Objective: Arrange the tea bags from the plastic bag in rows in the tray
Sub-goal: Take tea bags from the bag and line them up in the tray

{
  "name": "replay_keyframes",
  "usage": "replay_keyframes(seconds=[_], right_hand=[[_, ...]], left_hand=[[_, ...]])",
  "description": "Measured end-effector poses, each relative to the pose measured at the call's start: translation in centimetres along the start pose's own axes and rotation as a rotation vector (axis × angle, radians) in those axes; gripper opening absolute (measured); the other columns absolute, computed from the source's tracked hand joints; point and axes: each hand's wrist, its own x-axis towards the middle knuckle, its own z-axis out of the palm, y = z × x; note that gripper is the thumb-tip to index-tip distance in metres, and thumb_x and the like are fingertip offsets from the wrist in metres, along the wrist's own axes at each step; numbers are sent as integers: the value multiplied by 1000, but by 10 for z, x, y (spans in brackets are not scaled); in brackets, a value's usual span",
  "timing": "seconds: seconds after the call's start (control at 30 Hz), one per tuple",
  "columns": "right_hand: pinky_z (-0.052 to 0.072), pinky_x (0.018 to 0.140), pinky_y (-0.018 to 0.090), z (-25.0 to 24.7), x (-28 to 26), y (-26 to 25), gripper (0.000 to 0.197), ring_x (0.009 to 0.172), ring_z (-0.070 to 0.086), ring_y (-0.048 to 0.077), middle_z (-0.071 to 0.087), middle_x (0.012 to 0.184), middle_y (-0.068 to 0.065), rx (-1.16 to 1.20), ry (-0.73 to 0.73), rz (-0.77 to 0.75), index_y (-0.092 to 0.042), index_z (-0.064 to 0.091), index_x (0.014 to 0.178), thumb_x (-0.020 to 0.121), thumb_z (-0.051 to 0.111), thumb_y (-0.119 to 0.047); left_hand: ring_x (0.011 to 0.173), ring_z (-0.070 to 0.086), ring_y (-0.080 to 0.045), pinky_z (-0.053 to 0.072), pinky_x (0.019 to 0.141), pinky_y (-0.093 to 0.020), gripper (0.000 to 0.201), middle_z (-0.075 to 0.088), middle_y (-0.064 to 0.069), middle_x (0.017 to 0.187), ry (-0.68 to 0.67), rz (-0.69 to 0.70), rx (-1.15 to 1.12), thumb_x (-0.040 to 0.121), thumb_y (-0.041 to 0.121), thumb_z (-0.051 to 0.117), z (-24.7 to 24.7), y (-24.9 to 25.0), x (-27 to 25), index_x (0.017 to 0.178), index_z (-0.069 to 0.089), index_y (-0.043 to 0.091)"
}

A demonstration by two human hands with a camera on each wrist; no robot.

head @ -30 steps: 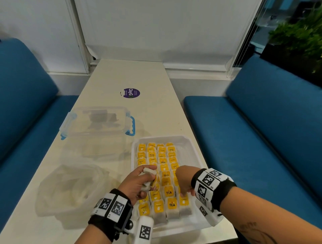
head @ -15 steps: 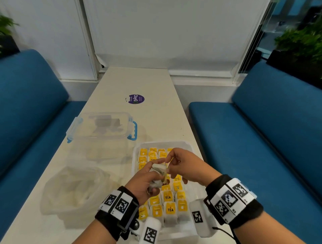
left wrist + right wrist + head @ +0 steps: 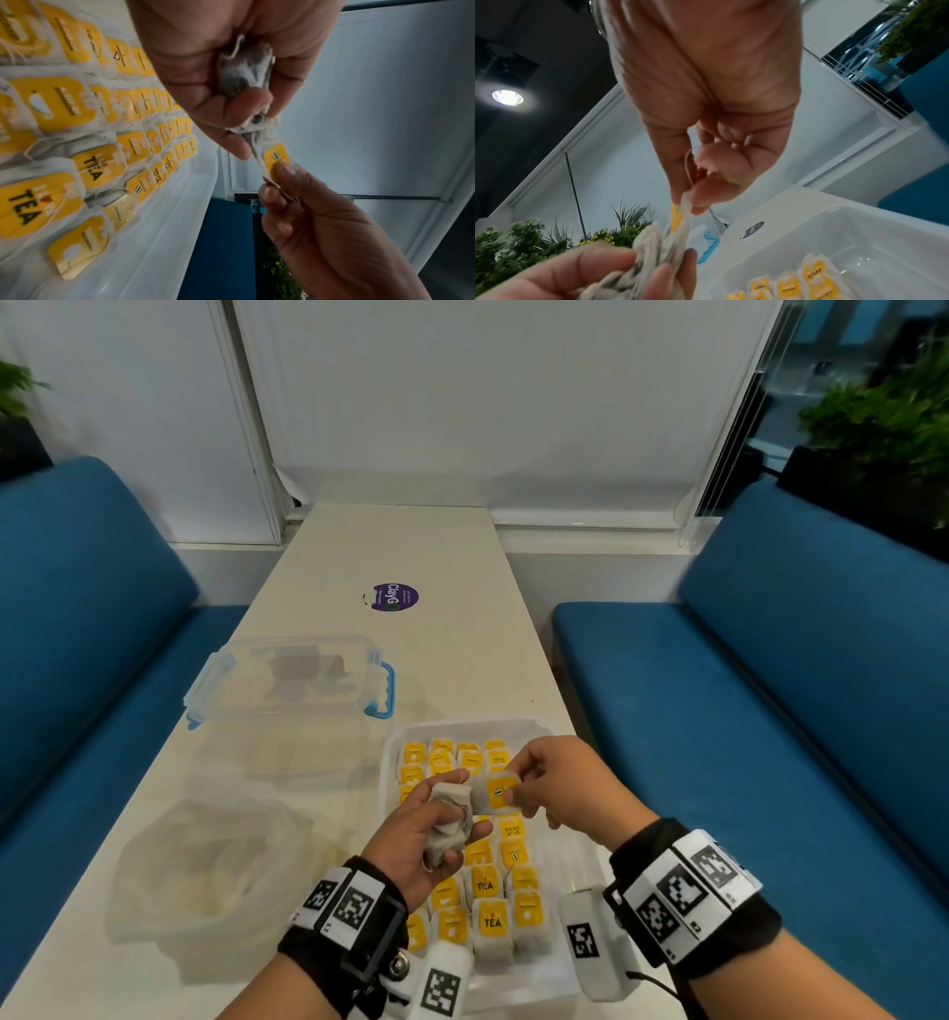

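Both hands have risen above the tray: the right hand now pinches one yellow-tagged tea bag out of the bunch of tea bags gripped by the left hand, ready for placing in a row.

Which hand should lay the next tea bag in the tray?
Right. The right hand already pinches a single tea bag above the tray; the left hand grips a bunch of bags.

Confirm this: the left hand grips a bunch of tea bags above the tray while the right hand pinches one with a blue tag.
Wrong on one point: the tag is yellow, not blue, as the head view shows. The left hand does grip a bunch of tea bags above the tray, and the right hand pinches one tea bag.
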Motion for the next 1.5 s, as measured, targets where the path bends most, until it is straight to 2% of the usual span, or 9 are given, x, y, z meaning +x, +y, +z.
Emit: replay_keyframes(seconds=[0.2,0.3,0.53,0.7,0.83,1.07,1.17,1.27,1.5], right_hand=[[40,47,12,-6,4,-9,7,68,57,10,62,76,-2,-154,12,-96,-11,68,88,88,62,-14],[44,59,23,-17,14,-18,11,83,64,22,64,93,6,-446,85,-100,-14,56,87,93,47,-9],[43,51,17,-36,57,-27,22,64,51,12,57,77,-1,-638,-110,53,-6,67,108,87,61,-7],[39,76,21,-32,93,-17,25,92,54,18,64,116,9,-786,-97,60,-6,66,114,91,56,-11],[47,86,29,-22,120,2,27,107,59,26,63,118,8,-883,-88,86,-7,65,113,92,48,-8],[47,92,32,-6,141,14,38,115,59,28,61,125,11,-1077,-366,264,-2,56,127,90,58,-9],[49,98,37,-3,173,49,49,117,58,27,59,130,8,-1111,-273,283,-8,51,132,87,63,-21],[42,102,40,1,173,43,45,125,51,31,52,136,14,-1058,-219,281,-2,48,132,90,56,-15],[47,87,30,1,150,13,26,102,61,27,62,118,14,-936,-53,218,0,60,113,94,42,-3]], left_hand=[[68,69,-17,35,37,-13,27,67,-2,91,22,-3,43,91,5,46,-5,-2,3,99,60,25],[65,69,-15,34,39,-13,24,66,-2,89,63,-5,85,91,5,47,-12,-3,6,97,60,24],[61,67,-18,34,37,-13,24,63,-6,87,118,-39,21,91,4,45,-30,-2,15,99,60,22],[65,64,-21,34,37,-15,22,61,-10,88,120,-68,-25,91,4,45,-41,-3,21,100,59,19],[60,66,-18,34,37,-15,22,62,-8,84,99,-78,-12,91,4,45,-42,-2,23,98,59,20],[60,65,-19,34,37,-16,22,65,-7,81,77,-75,-22,92,4,45,-45,-4,25,100,59,19],[59,65,-18,34,38,-16,22,64,-7,83,76,-74,-16,92,4,45,-46,-5,26,100,59,19],[61,66,-20,35,37,-16,22,65,-7,83,73,-73,-22,92,4,45,-47,-5,25,100,59,18],[59,66,-18,35,37,-15,23,65,-6,83,44,-60,21,91,3,45,-47,-8,26,102,59,19]])
